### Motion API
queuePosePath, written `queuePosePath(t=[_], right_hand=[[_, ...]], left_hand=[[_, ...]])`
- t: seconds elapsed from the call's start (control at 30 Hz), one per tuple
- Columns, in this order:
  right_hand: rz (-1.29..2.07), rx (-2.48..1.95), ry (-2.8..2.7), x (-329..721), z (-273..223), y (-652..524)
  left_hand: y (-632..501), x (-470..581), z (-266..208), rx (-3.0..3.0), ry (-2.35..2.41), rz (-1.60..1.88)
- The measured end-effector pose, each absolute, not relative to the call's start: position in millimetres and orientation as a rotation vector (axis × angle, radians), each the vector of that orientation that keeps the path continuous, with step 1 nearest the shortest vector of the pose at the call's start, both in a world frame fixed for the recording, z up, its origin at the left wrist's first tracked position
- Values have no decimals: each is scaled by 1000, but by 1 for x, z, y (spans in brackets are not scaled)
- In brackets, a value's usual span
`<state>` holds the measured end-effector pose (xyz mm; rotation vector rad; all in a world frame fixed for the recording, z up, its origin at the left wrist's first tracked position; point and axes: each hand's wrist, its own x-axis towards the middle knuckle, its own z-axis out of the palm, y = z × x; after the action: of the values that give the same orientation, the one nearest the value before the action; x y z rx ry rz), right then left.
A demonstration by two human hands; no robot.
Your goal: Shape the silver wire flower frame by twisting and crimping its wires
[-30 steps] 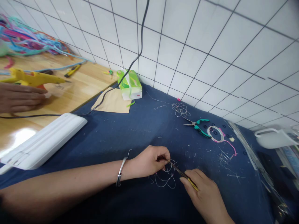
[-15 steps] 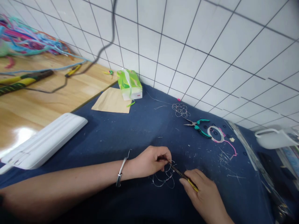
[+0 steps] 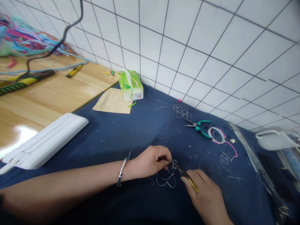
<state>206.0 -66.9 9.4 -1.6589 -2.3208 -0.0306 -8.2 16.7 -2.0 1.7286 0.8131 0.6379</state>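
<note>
- Head view, one camera only. We see both of the person's hands low at the centre of a bench [image 3: 131, 125] covered in dark blue cloth.
- Left hand [image 3: 150, 162]: fingers pinched shut on the upper edge of a looped wire piece [image 3: 167, 175]. A silver bangle [image 3: 121, 172] sits on that wrist.
- Right hand [image 3: 206, 197]: grip closed around the yellow handles of small pliers [image 3: 185, 175]. The dark tip of the pliers reaches the wire loops just beside the left fingertips.
- The wire piece lies on the cloth between the two hands, touching both the left fingers and the plier tip. We cannot tell whether the plier tip is clamped on a strand.
- Farther back on the cloth: green-handled pliers [image 3: 199, 126], a second wire tangle [image 3: 181, 110] just behind them, a tape roll [image 3: 216, 135] with a pink cord beside it.
- Near the tiled wall [image 3: 211, 47]: a green tissue pack [image 3: 130, 84] standing on a brown paper sheet [image 3: 112, 101].
- Left: a white case [image 3: 44, 140] across the edge of the cloth; beyond it bare wood with a black-and-yellow tool [image 3: 23, 82] and a heap of coloured cords [image 3: 25, 39].
- Far right: a white container [image 3: 274, 139], blurred.
</note>
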Motion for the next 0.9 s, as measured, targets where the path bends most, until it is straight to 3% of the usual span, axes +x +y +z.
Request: queuePosePath(t=[0.37, 0.7, 0.9], right_hand=[[-75, -1680, -2373, 204, 14, -69], [208, -1664, -2372, 209, 13, -66], [144, -1664, -2328, 206, 13, -67]], left_hand=[[18, -9, -2, 1846, 794, 643], [16, -8, -5, 1804, 839, 681], [16, -8, -7, 1789, 840, 664]])
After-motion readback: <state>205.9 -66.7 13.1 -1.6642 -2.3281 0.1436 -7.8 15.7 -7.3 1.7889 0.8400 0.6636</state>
